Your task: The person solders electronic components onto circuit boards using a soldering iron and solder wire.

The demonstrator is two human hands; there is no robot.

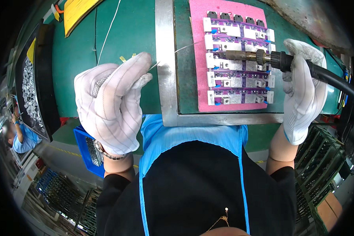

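Right hand [304,92] grips soldering iron [247,56], long axis pointing left over purple boards [238,59] at counter's [122,35] far edge; left hand [112,104] pinches solder wire [181,49] feeding rightward to tip.

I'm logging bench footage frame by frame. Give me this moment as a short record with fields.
left hand: white-gloved left hand pinches a thin solder wire that runs right toward the boards
right hand: white-gloved right hand grips a soldering iron, its tip over the boards
work: purple circuit boards in rows on a pink mat, within a metal frame
surface: green bench
far left: black tray of small metal parts
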